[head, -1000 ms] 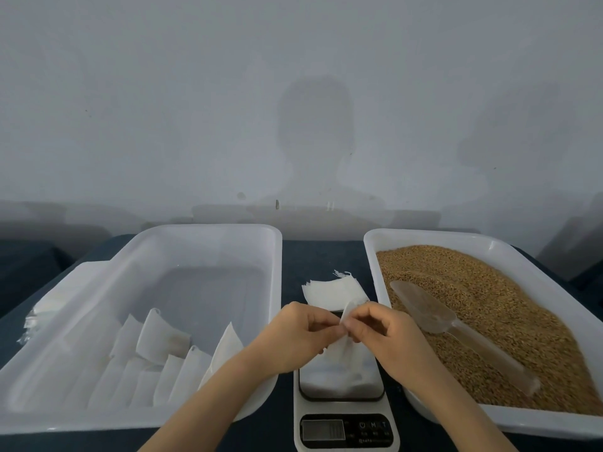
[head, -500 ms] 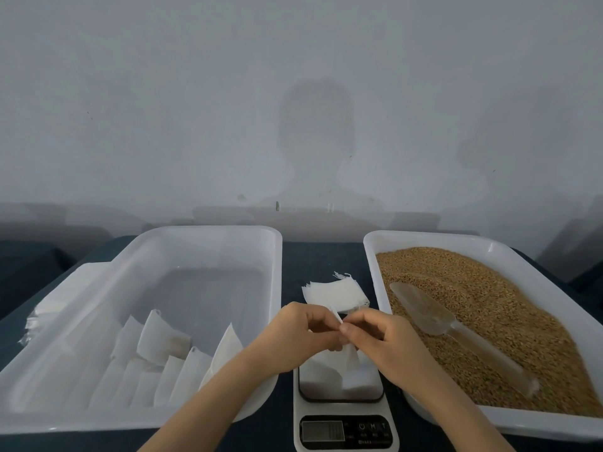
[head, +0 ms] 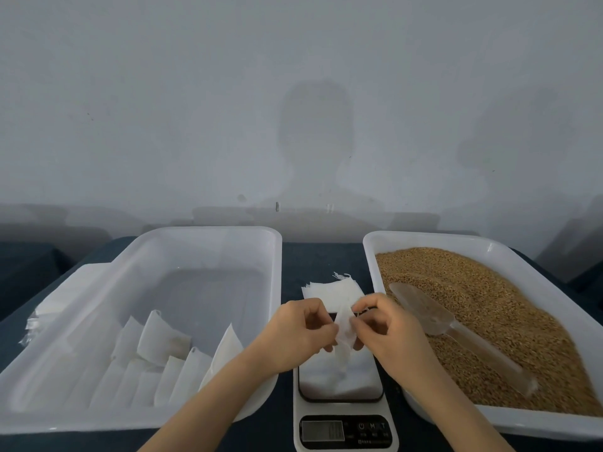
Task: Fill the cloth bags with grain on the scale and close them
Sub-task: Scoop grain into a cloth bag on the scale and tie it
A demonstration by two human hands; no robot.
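Cloth bag (head: 344, 334) pinched between both hands' fingers (head: 329, 331), above scale (head: 341, 386).

The head-worn camera looks forward and down from close above the scale (head: 346, 432)

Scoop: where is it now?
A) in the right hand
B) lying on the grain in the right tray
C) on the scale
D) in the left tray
B: the scoop lies on the grain in the right tray; the left hand and right hand pinch only a bag.
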